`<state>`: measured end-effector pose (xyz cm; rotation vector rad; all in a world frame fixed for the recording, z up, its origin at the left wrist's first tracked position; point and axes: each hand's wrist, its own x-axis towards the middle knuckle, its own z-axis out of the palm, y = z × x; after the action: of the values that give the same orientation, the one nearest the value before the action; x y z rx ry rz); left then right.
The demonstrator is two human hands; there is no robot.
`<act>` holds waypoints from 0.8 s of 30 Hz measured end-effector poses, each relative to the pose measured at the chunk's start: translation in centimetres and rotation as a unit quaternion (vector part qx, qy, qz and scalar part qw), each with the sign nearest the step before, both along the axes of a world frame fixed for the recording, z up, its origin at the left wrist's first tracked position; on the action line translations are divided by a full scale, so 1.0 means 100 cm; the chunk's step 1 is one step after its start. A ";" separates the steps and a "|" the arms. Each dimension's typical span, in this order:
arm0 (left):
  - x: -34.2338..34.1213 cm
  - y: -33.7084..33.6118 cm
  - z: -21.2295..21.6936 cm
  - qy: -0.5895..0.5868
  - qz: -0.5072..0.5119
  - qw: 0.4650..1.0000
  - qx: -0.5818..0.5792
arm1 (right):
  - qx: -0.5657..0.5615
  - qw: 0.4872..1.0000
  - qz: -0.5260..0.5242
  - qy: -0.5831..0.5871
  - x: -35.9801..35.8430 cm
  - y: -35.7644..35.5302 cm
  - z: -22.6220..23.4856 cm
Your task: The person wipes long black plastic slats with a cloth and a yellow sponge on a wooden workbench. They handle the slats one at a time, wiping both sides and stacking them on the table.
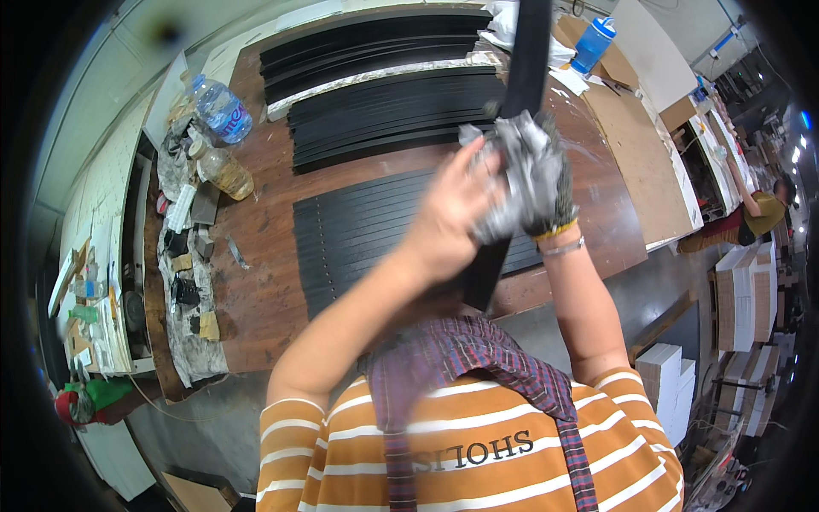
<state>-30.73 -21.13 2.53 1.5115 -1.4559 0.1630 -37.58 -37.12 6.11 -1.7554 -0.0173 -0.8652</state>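
A long black strip [528, 64] stands on end before me, rising past the top edge of the view, its lower end near my chest. A crumpled silver-grey cloth [517, 175] is bunched around its middle. My right hand [554, 175], in a dark knitted glove with a yellow cuff, is closed on this cloth from the right. Bare and smeared by motion, my left hand [452, 213] is against the cloth's left side; how its fingers close does not show. Behind my hands, several black strips [367, 230] lie side by side on the brown table [264, 282].
Two stacks of black strips [384, 115] lie further back. Bottles, including a clear blue-tinted one [223, 109], line the left edge beside small blocks and rags. A blue bottle [595, 44] stands at the back right. Another person [759, 213] is far right.
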 end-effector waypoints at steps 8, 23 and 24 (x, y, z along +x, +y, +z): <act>0.000 0.140 -0.063 0.332 0.050 0.919 0.209 | 0.413 0.908 -0.008 -0.068 -0.024 -0.048 0.034; -0.001 0.115 -0.027 0.459 0.207 0.855 0.125 | 0.472 0.867 0.123 0.100 -0.036 -0.047 0.007; 0.004 0.114 -0.023 0.364 0.217 0.904 0.060 | 0.486 0.852 0.149 0.124 -0.037 -0.045 0.000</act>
<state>-30.35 -9.68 0.22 1.7256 -0.5329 -0.2187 -41.28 -41.66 6.14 -0.8455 0.2703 -0.2912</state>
